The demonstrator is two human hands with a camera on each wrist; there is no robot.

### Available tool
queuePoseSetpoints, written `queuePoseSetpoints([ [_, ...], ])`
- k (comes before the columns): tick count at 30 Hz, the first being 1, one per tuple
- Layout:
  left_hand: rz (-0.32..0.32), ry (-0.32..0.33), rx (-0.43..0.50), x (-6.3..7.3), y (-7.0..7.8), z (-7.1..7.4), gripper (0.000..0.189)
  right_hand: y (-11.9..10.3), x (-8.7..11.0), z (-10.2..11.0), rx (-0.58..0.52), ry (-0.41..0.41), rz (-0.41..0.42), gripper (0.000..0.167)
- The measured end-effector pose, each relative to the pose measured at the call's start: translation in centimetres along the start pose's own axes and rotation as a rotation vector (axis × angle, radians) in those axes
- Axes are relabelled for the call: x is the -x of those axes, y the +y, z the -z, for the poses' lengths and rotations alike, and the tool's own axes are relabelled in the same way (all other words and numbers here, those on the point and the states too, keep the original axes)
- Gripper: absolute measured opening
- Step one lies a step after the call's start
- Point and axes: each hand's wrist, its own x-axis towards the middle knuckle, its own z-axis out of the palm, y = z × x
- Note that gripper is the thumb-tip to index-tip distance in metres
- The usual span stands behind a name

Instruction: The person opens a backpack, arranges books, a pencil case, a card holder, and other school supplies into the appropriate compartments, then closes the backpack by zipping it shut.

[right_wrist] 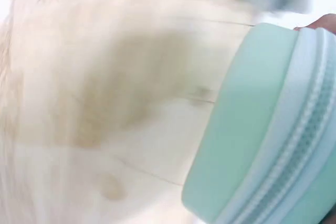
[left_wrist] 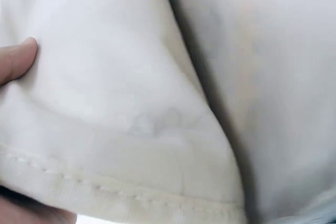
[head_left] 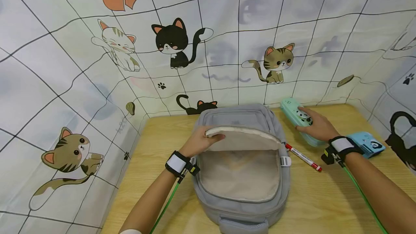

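Note:
A grey backpack (head_left: 240, 205) lies on the table with its front pocket unzipped, showing a beige lining. My left hand (head_left: 201, 142) pinches the edge of the pocket's flap (head_left: 243, 138) and holds it up. In the left wrist view the thumb presses the pale flap (left_wrist: 115, 87), with fingers behind it. To the right of the backpack, my right hand (head_left: 316, 125) grips a mint-green pencil case (head_left: 294, 113) with a panda picture. The right wrist view shows the zipped side of this pencil case (right_wrist: 247, 119), tilted above the table.
A red and white marker (head_left: 303, 157) lies between the backpack and my right wrist. A blue packet (head_left: 367, 143) with a dark round picture sits at the right, partly behind the wrist strap. A cat-print cloth (head_left: 224, 46) hangs behind the wooden table (head_left: 162, 129).

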Motion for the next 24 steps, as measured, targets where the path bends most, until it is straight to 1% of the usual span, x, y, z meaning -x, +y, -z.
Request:
queuePoseSetpoints([
  [2, -0.001, 0.053, -0.008, -0.6, -0.2, 0.5, 0.017, -1.5, 1.4, 2.2, -0.034, 0.032, -0.021, 0.088],
  [3, -0.013, 0.071, -0.009, -1.0, -0.2, 0.7, 0.02, -2.6, 2.1, 3.4, -0.05, 0.051, -0.022, 0.087],
  [4, -0.023, 0.082, -0.006, -1.4, -0.3, 0.9, 0.02, -3.7, 2.9, 4.6, -0.064, 0.072, -0.018, 0.086],
  [6, -0.04, 0.081, 0.006, -2.0, 0.0, 1.3, 0.023, -6.4, 4.7, 6.7, -0.094, 0.109, 0.013, 0.084],
  [7, -0.041, 0.079, 0.007, -2.3, 0.1, 1.4, 0.022, -7.9, 5.7, 7.6, -0.095, 0.126, 0.043, 0.083],
  [9, -0.035, 0.081, 0.008, -2.7, 0.5, 1.4, 0.022, -11.0, 7.6, 8.9, -0.101, 0.144, 0.131, 0.084],
  [10, -0.019, 0.089, 0.003, -2.7, 0.8, 1.7, 0.019, -12.8, 8.3, 9.2, -0.106, 0.147, 0.195, 0.085],
  [12, 0.007, 0.108, -0.013, -2.7, 1.7, 2.3, 0.021, -16.2, 9.9, 9.4, -0.116, 0.121, 0.326, 0.087],
  [14, 0.021, 0.115, -0.024, -2.7, 2.7, 2.8, 0.025, -19.1, 11.2, 8.6, -0.142, 0.069, 0.465, 0.087],
  [15, 0.033, 0.114, -0.026, -2.7, 3.3, 3.0, 0.024, -20.4, 11.8, 7.9, -0.156, 0.029, 0.531, 0.086],
  [17, 0.047, 0.109, -0.033, -2.8, 4.2, 3.3, 0.022, -22.2, 12.6, 5.8, -0.16, -0.07, 0.659, 0.082],
  [19, 0.045, 0.102, -0.039, -3.0, 4.7, 3.4, 0.021, -23.1, 13.0, 3.2, -0.136, -0.179, 0.75, 0.078],
  [21, 0.043, 0.092, -0.049, -3.1, 5.1, 3.4, 0.019, -23.3, 12.8, 0.3, -0.094, -0.289, 0.801, 0.075],
  [23, 0.03, 0.08, -0.049, -3.2, 5.3, 3.4, 0.019, -22.9, 12.3, -2.5, -0.05, -0.37, 0.803, 0.074],
  [24, 0.021, 0.074, -0.052, -3.2, 5.3, 3.4, 0.019, -22.6, 11.9, -3.7, -0.033, -0.402, 0.787, 0.074],
])
